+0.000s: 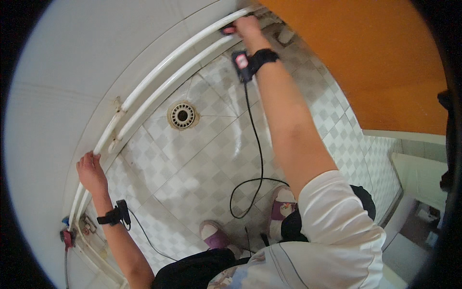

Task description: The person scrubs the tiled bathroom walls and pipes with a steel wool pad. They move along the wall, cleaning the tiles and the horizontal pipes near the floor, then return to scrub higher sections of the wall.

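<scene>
Two white pipes [173, 59] run along the foot of the wall. At the left my left hand [91, 172] has its fingers curled around the upper pipe. At the top my right hand [248, 27] is beside the far end of the pipes, with a small dark and red object [228, 30] at its fingertips; blur hides whether it holds this object. Each wrist wears a black strap with a small device, the right one [242, 65] trailing a black cable [257, 137] over the tiled floor.
A round floor drain [182, 115] lies between my arms. An orange panel [382, 65] stands at the upper right. Purple slippers [216, 238] are on my feet. A red valve [67, 236] with a hose is at the lower left.
</scene>
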Tool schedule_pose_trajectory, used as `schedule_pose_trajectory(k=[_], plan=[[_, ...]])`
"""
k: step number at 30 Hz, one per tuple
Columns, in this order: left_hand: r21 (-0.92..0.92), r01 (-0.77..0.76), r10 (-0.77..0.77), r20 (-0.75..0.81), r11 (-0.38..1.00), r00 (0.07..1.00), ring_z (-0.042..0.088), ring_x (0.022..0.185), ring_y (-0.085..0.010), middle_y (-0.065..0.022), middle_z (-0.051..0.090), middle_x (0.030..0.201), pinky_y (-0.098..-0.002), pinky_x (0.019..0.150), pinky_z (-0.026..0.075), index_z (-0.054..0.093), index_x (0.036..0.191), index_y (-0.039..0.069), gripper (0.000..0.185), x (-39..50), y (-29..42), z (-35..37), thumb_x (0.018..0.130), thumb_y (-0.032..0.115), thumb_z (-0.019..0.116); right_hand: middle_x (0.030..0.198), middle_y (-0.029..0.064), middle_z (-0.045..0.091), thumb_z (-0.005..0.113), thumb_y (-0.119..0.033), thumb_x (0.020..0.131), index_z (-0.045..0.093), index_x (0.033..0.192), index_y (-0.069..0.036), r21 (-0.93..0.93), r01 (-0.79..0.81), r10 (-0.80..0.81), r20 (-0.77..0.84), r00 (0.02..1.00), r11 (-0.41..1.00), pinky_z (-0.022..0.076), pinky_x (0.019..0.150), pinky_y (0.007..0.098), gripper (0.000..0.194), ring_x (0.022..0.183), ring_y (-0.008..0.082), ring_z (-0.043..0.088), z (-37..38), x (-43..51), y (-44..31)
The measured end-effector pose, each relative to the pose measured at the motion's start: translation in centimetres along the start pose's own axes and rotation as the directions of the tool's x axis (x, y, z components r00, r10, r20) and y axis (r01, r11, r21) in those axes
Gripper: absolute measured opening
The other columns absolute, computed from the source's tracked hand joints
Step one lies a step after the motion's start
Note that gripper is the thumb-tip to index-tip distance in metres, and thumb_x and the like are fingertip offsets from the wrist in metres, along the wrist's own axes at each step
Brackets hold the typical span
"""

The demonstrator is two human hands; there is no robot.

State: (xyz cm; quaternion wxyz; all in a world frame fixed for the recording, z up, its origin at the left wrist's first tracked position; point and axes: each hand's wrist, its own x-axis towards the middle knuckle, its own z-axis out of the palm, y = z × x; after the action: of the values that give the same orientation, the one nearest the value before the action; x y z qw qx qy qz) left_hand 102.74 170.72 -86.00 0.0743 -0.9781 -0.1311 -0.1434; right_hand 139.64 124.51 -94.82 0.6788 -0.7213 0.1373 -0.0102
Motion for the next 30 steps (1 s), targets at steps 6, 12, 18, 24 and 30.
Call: schedule_pose_trajectory(k=[6, 12, 18, 24, 30], plan=[[-0.001, 0.013, -0.013, -0.019, 1.0, 1.0, 0.058, 0.089, -0.0334, -0.0107, 0.068, 0.094, -0.0438, 0.078, 0.049, 0.068, 0.098, 0.005, 0.017, 0.2, 0.8, -0.4, 0.086, 0.017, 0.069, 0.074, 0.0218, 0.07, 0.063, -0.024, 0.085, 0.069, 0.083, 0.011, -0.409, 0.256, -0.228, 0.115, 0.967, 0.876, 0.0571, 0.067, 0.0443, 0.036, 0.069, 0.0316, 0.071, 5.3, -8.3, 1.1], [0.008, 0.04, -0.039, -0.035, 0.999, 0.999, 0.058, 0.089, -0.0331, -0.011, 0.068, 0.095, -0.0438, 0.078, 0.048, 0.069, 0.099, 0.005, 0.018, -0.1, 0.8, -0.2, 0.087, 0.019, 0.069, 0.076, 0.0212, 0.07, 0.063, -0.019, 0.085, 0.066, 0.087, 0.009, -0.126, 0.045, 0.003, 0.354, 0.935, 0.991, 0.0528, 0.056, 0.0391, 0.029, 0.062, 0.0266, 0.068, 17.5, -20.4, 4.0], [-0.025, -0.007, 0.004, -0.095, 1.0, 0.995, 0.058, 0.089, -0.0327, -0.0103, 0.068, 0.094, -0.0432, 0.078, 0.049, 0.069, 0.1, 0.006, 0.018, -0.3, 0.4, 0.2, 0.088, 0.02, 0.069, 0.072, 0.0068, 0.062, 0.058, -0.009, 0.089, 0.059, 0.088, -0.005, 0.551, -0.066, 0.053, 0.04, 0.998, 0.832, 0.0382, 0.044, 0.0277, 0.004, 0.057, 0.0129, 0.054, 7.7, -13.3, 1.3], [0.022, 0.01, -0.008, -0.075, 1.0, 0.997, 0.059, 0.09, -0.0345, -0.0118, 0.068, 0.096, -0.0443, 0.078, 0.049, 0.068, 0.103, 0.007, 0.02, -0.2, 0.7, 0.0, 0.087, 0.019, 0.069, 0.078, 0.0101, 0.064, 0.056, -0.01, 0.092, 0.055, 0.103, -0.001, 0.228, 0.002, -0.021, 0.077, 0.997, 0.974, 0.0426, 0.045, 0.0281, 0.014, 0.064, 0.0169, 0.065, 3.9, -10.8, -0.4], [-0.005, 0.018, -0.019, -0.079, 1.0, 0.997, 0.058, 0.089, -0.0329, -0.0097, 0.067, 0.095, -0.0431, 0.078, 0.049, 0.068, 0.102, 0.007, 0.018, -0.3, 0.6, 0.1, 0.086, 0.017, 0.069, 0.094, 0.0136, 0.066, 0.053, -0.012, 0.093, 0.053, 0.115, -0.002, 0.415, 0.034, 0.057, -0.204, 0.977, 0.909, 0.049, 0.047, 0.0322, 0.024, 0.06, 0.0193, 0.062, -2.6, -13.3, 3.5]])
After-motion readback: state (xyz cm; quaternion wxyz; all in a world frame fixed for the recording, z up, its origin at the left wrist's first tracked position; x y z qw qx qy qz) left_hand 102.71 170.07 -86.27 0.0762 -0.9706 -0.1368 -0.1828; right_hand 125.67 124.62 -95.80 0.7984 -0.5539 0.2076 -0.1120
